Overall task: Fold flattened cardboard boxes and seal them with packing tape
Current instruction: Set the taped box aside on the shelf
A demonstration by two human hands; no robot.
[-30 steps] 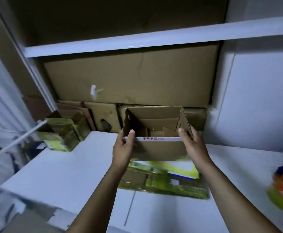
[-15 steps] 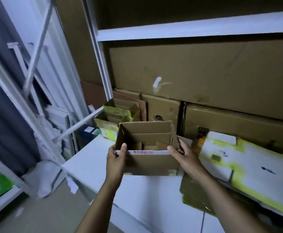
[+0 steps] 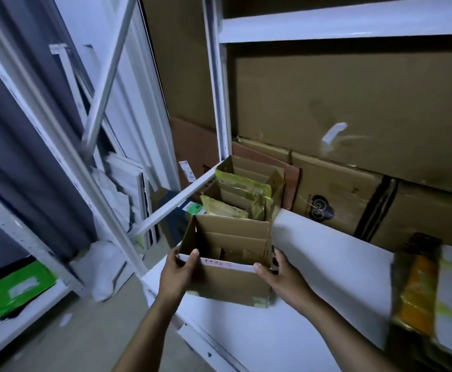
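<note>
Box (image 3: 232, 284) (maybe aloft) by table (image 3: 326, 275) edge

The left hand (image 3: 177, 272) and right hand (image 3: 281, 275) are bare, as are both forearms (image 3: 149, 326), unsleeved

In the lower middle of the frame, an open-topped cardboard box (image 3: 230, 283) sits between two hands. The left hand (image 3: 177, 275) hooks its thumb over the near rim's left corner, and the right hand (image 3: 281, 275) grips the right corner. The box is at the left end of the white counter (image 3: 326, 264). Just behind it stand more open boxes (image 3: 246, 191) with yellow-green tape. Big cardboard sheets (image 3: 353, 103) fill the upper right.
</note>
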